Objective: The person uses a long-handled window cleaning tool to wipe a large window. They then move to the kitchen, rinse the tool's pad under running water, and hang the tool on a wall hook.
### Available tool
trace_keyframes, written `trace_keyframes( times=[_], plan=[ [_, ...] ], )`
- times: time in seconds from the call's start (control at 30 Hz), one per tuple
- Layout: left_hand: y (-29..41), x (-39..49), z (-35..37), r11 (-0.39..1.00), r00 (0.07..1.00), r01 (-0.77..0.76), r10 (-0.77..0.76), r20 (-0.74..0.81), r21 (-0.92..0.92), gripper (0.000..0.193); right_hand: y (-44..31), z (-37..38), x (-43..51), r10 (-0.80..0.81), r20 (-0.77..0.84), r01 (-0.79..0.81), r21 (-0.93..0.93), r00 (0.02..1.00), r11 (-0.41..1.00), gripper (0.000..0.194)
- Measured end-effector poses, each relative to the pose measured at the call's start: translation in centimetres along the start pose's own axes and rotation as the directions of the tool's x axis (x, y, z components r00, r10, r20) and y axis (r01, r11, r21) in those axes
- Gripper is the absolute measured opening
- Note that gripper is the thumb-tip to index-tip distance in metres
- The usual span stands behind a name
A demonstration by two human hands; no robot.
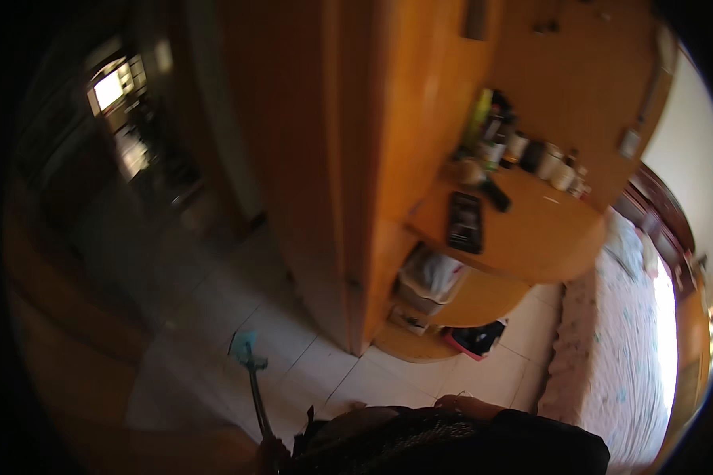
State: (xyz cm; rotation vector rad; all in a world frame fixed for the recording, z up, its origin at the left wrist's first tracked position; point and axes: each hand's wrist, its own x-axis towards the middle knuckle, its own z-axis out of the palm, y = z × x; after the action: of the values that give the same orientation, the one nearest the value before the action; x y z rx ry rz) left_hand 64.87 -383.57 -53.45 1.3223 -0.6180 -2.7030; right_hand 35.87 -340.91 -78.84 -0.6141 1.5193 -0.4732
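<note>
At the bottom edge, left of my dark-clothed body, my left hand (pixel 271 454) grips the dark pole (pixel 258 392) of a long-handled floor-cleaning tool. Its teal head (pixel 246 349) is over the pale tiled floor, close to the doorway; blur hides whether it is a mop or a dustpan. My right hand (pixel 469 407), below a black sleeve, lies in front of my body on the right. A thin curved line shows by its fingers, and whether they hold anything is unclear.
An orange-brown wooden partition edge (pixel 362 267) rises just ahead. Right of it, a rounded wooden shelf (pixel 546 237) bears bottles and a dark flat case (pixel 465 221). Below are a bag-lined bin (pixel 431 276) and a box (pixel 478 338). A bed (pixel 621 344) stands far right; a dim hallway (pixel 125 219) runs left.
</note>
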Motion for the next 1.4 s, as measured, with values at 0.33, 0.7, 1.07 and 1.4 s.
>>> trace_keyframes(
  times=[0.33,0.7,1.07,1.4],
  plan=[
    [14.8,2.9,-11.0,0.988,0.999,-0.001,-0.007,-0.049,-0.157,0.02,-17.7,-5.8,16.2,-0.138,-0.039,0.125,-0.241,0.99,0.962,0.021],
    [44.9,17.9,3.1,0.797,0.961,0.09,-0.227,0.159,0.597,0.018,-45.7,-0.2,18.3,-0.066,-0.393,-0.144,-0.482,0.917,0.864,0.021],
    [57.4,23.9,0.4,0.746,0.964,0.08,-0.227,0.138,0.661,0.017,-46.9,3.3,28.9,0.619,-0.202,-0.439,0.542,0.759,0.716,0.038],
    [68.1,20.9,-12.6,0.917,0.982,0.071,0.006,-0.191,0.393,0.016,-52.8,-12.3,59.8,0.622,-0.009,-0.544,0.476,0.783,0.691,0.014]
  ],
)
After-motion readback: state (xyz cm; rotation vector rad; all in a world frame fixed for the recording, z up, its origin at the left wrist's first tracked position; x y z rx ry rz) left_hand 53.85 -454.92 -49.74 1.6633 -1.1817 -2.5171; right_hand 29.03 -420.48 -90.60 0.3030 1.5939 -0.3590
